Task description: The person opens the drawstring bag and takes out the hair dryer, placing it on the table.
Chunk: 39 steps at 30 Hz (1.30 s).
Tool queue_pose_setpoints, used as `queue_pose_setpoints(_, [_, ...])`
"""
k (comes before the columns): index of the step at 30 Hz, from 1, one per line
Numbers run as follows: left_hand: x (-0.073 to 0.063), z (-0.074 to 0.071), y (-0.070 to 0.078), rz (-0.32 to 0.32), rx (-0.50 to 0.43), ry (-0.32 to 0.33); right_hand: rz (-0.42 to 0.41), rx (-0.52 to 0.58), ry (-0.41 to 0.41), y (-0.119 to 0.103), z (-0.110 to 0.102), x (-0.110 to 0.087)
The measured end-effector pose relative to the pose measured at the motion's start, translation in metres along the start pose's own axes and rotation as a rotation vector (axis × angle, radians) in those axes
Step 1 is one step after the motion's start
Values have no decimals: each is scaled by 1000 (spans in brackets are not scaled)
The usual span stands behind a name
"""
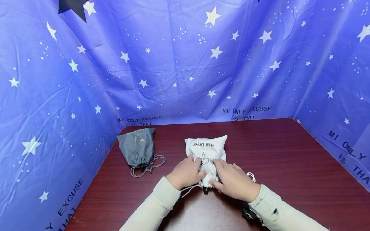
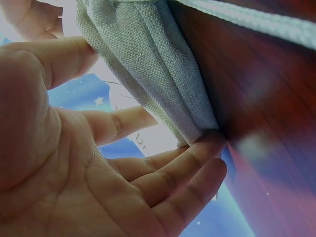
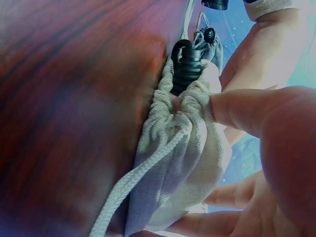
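A white cloth drawstring bag (image 1: 218, 148), printed with "Hair Dryer" and a drawing, lies on the table with its gathered neck toward me. My left hand (image 1: 185, 173) rests against its left side, fingers loosely extended and fingertips along the cloth in the left wrist view. On the other side my right hand (image 1: 236, 182) touches the bag, its thumb near the gathered neck and its fingers along the side. From the neck pokes a black ribbed piece with a looped cord (image 3: 187, 71). The bag's contents are hidden.
A dark grey drawstring bag (image 1: 137, 150) with similar print lies at the back left, its grey cords (image 1: 156, 162) trailing right. White drawstrings (image 1: 251, 175) stick out beside the white bag. The dark red wooden table (image 1: 266, 144) is bordered by a blue star-patterned cloth (image 1: 173, 64).
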<state>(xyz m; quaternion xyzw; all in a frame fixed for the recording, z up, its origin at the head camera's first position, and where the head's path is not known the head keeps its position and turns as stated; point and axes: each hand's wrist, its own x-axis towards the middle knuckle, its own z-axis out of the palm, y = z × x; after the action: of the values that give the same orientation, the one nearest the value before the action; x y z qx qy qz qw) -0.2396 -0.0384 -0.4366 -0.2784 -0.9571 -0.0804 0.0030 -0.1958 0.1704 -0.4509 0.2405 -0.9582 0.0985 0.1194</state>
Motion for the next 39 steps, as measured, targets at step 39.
queue_pose_setpoints(39, [-12,-27,12,220,73,-11,26,37,-60,-6,-35,-1])
